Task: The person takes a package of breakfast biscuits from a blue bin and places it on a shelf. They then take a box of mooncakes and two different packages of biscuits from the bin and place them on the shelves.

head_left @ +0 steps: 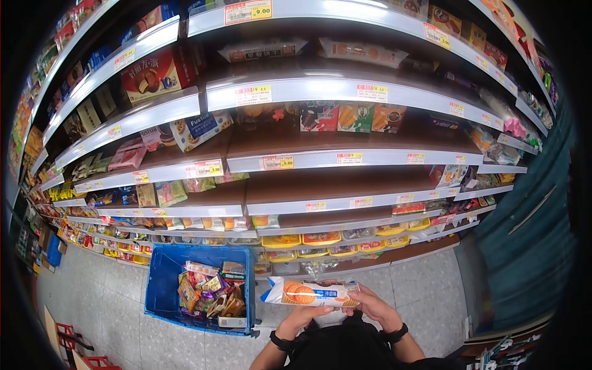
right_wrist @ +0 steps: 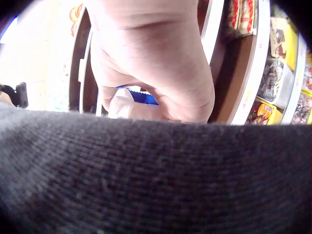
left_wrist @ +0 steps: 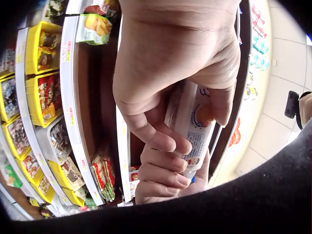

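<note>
A long white-and-blue biscuit packet (head_left: 317, 293), printed with round orange-brown biscuits, lies crosswise in front of the person's body in the head view. My left hand (head_left: 302, 318) holds it from the near side. At its right end my right hand (head_left: 375, 306) grips it. In the left wrist view, the left hand (left_wrist: 170, 58) has thumb and fingers bent around the packet (left_wrist: 197, 129), and the right hand's fingers (left_wrist: 158, 178) wrap it just below. The right wrist view shows the back of the right hand (right_wrist: 151, 58) over a blue part of the packet (right_wrist: 141, 96); a dark sleeve hides the rest.
A blue crate (head_left: 200, 251) on the tiled floor, left of the hands, holds several mixed snack packs. Store shelves (head_left: 351, 159) with price tags and boxed snacks rise in front. Yellow bins (head_left: 280, 240) line the low shelves. A green curtain (head_left: 524, 240) hangs at the right.
</note>
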Demonstrator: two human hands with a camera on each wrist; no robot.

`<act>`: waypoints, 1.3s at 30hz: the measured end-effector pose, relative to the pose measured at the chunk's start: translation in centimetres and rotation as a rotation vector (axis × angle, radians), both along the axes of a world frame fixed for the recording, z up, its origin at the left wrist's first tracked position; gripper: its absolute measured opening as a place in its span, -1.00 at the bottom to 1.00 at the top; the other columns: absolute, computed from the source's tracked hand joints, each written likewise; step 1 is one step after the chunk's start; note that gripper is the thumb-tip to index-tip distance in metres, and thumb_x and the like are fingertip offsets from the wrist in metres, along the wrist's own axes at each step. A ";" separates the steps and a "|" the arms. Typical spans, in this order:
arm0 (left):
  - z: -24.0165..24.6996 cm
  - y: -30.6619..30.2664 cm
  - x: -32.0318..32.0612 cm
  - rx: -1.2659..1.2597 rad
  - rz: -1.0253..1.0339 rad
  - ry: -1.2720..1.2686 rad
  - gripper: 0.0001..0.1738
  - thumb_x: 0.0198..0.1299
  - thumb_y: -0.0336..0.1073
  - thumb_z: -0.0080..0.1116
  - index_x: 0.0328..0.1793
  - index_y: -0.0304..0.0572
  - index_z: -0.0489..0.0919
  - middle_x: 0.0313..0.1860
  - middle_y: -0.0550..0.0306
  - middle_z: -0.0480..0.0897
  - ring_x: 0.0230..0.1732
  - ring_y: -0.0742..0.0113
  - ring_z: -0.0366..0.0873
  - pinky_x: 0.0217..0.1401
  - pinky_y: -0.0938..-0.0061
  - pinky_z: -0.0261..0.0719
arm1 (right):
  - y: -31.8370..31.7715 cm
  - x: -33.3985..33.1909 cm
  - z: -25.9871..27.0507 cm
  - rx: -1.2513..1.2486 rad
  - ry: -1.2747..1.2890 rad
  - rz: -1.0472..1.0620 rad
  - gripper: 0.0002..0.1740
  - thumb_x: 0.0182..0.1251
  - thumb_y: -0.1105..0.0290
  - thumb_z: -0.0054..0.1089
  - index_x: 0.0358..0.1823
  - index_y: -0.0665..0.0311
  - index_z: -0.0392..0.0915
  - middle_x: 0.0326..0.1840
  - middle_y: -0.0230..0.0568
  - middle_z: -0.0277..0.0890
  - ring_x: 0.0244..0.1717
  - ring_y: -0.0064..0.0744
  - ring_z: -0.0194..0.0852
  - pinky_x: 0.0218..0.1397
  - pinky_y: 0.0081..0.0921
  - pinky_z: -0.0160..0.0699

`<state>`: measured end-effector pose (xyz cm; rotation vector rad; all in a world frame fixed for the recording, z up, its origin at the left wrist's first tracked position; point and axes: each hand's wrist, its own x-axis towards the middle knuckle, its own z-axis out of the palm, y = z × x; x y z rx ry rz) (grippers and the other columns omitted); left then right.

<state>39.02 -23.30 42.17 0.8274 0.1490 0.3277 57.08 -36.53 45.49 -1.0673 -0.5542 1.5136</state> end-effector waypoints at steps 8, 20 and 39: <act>-0.5 -0.3 0.0 -0.001 0.019 0.015 -0.27 0.19 -0.43 0.33 0.47 -0.35 0.26 0.14 0.04 0.63 0.15 0.34 0.56 0.28 0.42 0.45 | -0.2 -0.1 0.8 -0.007 -0.013 -0.039 -0.44 0.46 0.16 0.10 0.33 0.35 0.24 -0.02 -0.18 0.55 -0.18 -0.50 0.53 -0.25 -0.59 0.51; -1.1 -0.1 0.5 0.031 0.229 0.013 -0.44 0.19 -0.41 0.32 0.30 -0.30 0.40 0.11 0.02 0.61 0.07 0.25 0.60 0.03 0.31 0.66 | 0.4 -0.3 1.6 0.086 -0.157 -0.122 -0.40 0.36 0.29 0.28 0.33 0.24 0.20 0.03 -0.18 0.52 -0.22 -0.49 0.55 -0.20 -0.54 0.54; 9.5 6.3 -0.5 0.243 0.537 -0.276 -0.31 0.34 -0.07 0.17 0.43 -0.34 0.25 0.22 -0.18 0.54 -0.01 0.11 0.67 -0.10 0.39 0.70 | 6.1 0.8 15.0 0.455 -0.433 -0.186 -0.37 0.31 0.28 0.36 0.27 0.33 0.23 0.15 -0.13 0.43 0.10 -0.44 0.49 0.03 -0.43 0.64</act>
